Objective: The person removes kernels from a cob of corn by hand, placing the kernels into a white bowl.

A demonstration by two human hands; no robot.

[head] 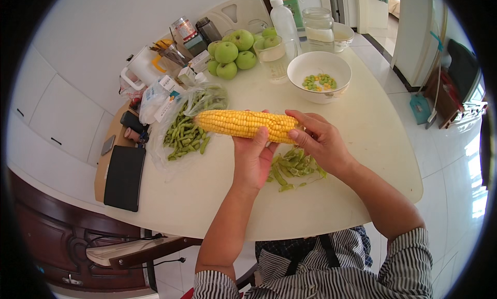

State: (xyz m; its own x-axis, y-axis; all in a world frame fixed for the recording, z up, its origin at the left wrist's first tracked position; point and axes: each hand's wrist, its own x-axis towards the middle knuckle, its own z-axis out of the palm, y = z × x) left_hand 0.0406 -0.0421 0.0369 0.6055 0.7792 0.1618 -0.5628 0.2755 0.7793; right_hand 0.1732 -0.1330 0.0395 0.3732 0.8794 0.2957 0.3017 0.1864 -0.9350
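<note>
A husked ear of yellow corn (237,122) lies sideways above the table, held in both hands. My left hand (254,151) grips it from below near its middle, thumb across the kernels. The fingers and thumb of my right hand (324,141) pinch its right end. Below the hands sits a small heap of split green bean pods (291,169), partly hidden by the right hand. Beyond them stands a white bowl (301,68) with some shelled green beans (310,83) and yellow corn kernels inside.
Whole edamame pods (186,138) spill from a clear plastic bag (155,151) at left. Green apples (227,52), a glass mug (271,62), a plastic bottle (283,21) and a glass jar (318,31) stand at the back. A black folder-like item (125,178) lies at the left edge.
</note>
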